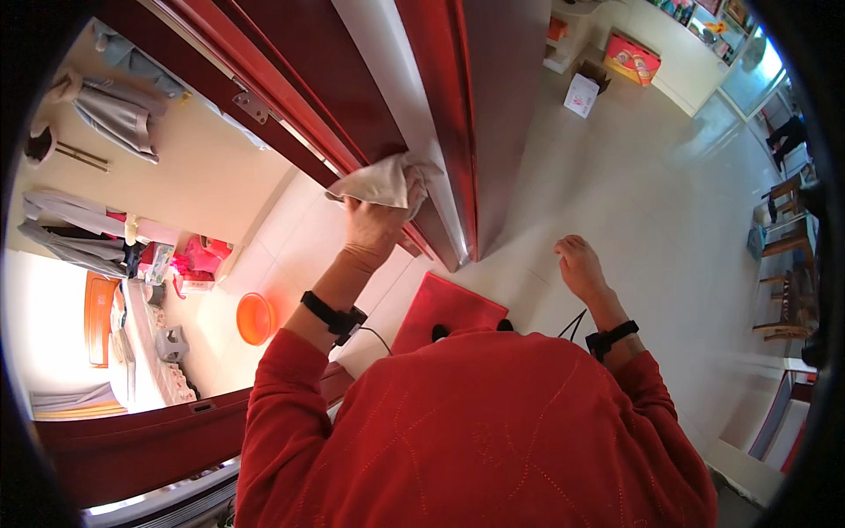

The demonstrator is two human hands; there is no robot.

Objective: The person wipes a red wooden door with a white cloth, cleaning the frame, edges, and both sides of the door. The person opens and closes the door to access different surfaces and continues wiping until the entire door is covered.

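My left hand (375, 228) holds a pale, crumpled cloth (386, 183) against the dark red door frame (317, 99). Part of the cloth covers the fingers, so their tips are hidden. A metal hinge (251, 100) shows farther up the same frame. Out in the air over the tiled floor, my right hand (581, 265) has its fingers curled in and grips nothing that I can see. Below and between the hands lies a red mat (449, 307), with the dark tips of my shoes on it.
Through the doorway at left, an orange basin (256, 319) and a grey stool (171, 344) stand on the floor, with clothes (119, 112) hanging on the wall. At right are a white carton (582, 94), a red box (632, 58) and wooden chairs (785, 303). A grey wall (505, 119) adjoins the frame.
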